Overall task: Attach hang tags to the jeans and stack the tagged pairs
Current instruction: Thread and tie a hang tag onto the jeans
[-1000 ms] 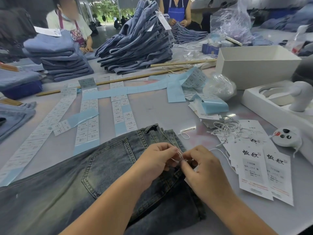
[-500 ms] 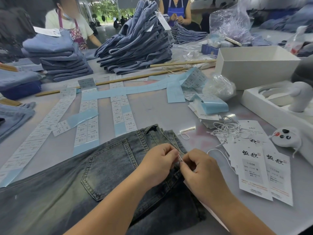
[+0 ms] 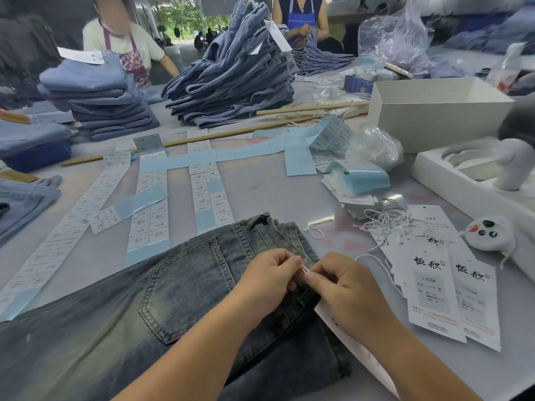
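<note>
Dark washed jeans (image 3: 179, 299) lie flat on the grey counter (image 3: 260, 186), back pocket up. Over the waistband, the left hand (image 3: 266, 280) and right hand (image 3: 344, 293) meet, fingertips of both pinching a thin white string (image 3: 304, 268). A white tag (image 3: 359, 354) lies under the right wrist. Just right, loose hang tags (image 3: 434, 293) fan out. Farther back, label strips (image 3: 150, 215), then stacked blue jeans (image 3: 234, 82).

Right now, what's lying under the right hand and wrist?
A white hang tag pokes out beneath the right hand, lying partly on the dark jeans. Its print and string end are covered by the hand.
</note>
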Available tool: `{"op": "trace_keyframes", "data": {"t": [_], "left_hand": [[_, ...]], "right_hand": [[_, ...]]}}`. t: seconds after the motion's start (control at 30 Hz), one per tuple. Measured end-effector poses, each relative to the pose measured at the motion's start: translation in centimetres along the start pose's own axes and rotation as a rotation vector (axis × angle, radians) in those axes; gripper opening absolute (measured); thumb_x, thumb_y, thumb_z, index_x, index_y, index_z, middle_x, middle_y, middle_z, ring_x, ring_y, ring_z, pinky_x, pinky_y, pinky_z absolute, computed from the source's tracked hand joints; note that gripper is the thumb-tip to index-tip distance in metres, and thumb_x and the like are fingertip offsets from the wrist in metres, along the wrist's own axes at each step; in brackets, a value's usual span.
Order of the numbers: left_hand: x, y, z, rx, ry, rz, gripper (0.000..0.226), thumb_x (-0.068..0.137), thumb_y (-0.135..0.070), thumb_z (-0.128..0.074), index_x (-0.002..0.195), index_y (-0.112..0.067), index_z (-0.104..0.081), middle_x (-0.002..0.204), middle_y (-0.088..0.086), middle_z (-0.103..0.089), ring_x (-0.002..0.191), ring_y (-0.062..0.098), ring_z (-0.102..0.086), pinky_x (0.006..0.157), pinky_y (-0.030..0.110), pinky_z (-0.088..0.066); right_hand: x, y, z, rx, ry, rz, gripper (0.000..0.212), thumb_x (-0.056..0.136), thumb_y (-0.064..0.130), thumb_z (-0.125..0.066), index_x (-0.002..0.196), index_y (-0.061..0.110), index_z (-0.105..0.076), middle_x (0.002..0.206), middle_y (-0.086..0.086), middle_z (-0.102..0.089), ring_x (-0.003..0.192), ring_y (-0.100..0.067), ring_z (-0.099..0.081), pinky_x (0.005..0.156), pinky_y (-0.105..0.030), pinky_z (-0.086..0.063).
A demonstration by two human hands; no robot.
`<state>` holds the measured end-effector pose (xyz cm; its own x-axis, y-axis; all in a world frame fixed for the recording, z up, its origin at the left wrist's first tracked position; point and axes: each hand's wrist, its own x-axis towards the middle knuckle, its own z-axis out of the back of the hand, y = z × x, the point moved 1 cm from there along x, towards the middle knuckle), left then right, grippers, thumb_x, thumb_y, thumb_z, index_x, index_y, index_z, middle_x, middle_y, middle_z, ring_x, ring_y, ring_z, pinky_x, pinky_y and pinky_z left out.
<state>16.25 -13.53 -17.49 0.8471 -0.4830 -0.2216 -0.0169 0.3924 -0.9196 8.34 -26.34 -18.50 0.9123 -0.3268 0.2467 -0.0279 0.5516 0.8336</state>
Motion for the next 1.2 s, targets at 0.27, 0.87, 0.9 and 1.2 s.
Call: {"op": "trace_keyframes", "data": {"t": [0.27, 0.87, 0.9, 1.2], "left_hand": [[0.0, 0.0, -0.7, -0.089, 0.011, 0.05, 0.038, 0.1, -0.018, -0.055, 0.063, -0.021, -0.061, 0.061, -0.005, -0.061, 0.056, 0.007, -0.049, 0.058, 0.024, -0.038], [0.0, 0.1, 0.3, -0.324, 0.134, 0.128, 0.03, 0.099, -0.012, -0.057, 0.069, -0.012, -0.063, 0.062, 0.0, -0.06, 0.054, 0.01, -0.05, 0.057, 0.019, -0.04], [0.0, 0.1, 0.2, -0.324, 0.136, 0.129, 0.03, 0.099, -0.012, -0.057, 0.069, -0.013, -0.064, 0.061, -0.001, -0.061, 0.055, 0.01, -0.05, 0.057, 0.02, -0.04], [-0.1, 0.1, 0.2, -0.288, 0.139, 0.102, 0.027, 0.098, -0.014, -0.057, 0.072, -0.012, -0.063, 0.065, -0.002, -0.064, 0.058, 0.009, -0.051, 0.063, 0.022, -0.042]], "right_hand": [[-0.2, -0.4, 0.2, 0.031, 0.049, 0.065, 0.03, 0.082, -0.002, -0.071, 0.059, 0.008, -0.056, 0.065, 0.005, -0.047, 0.062, -0.011, -0.047, 0.058, -0.016, -0.035], [-0.8, -0.3, 0.7, -0.127, -0.126, 0.153, 0.031, 0.077, -0.017, -0.063, 0.074, 0.013, -0.072, 0.076, 0.007, -0.057, 0.07, -0.011, -0.056, 0.057, -0.016, -0.042], [-0.9, -0.3, 0.6, -0.138, -0.125, 0.169, 0.03, 0.077, -0.015, -0.062, 0.076, 0.012, -0.073, 0.077, 0.006, -0.057, 0.069, -0.011, -0.055, 0.057, -0.018, -0.043], [-1.6, 0.5, -0.1, -0.338, -0.171, 0.239, 0.011, 0.072, 0.009, -0.081, 0.073, 0.013, -0.072, 0.075, 0.004, -0.053, 0.065, -0.016, -0.053, 0.061, -0.037, -0.049]]}}
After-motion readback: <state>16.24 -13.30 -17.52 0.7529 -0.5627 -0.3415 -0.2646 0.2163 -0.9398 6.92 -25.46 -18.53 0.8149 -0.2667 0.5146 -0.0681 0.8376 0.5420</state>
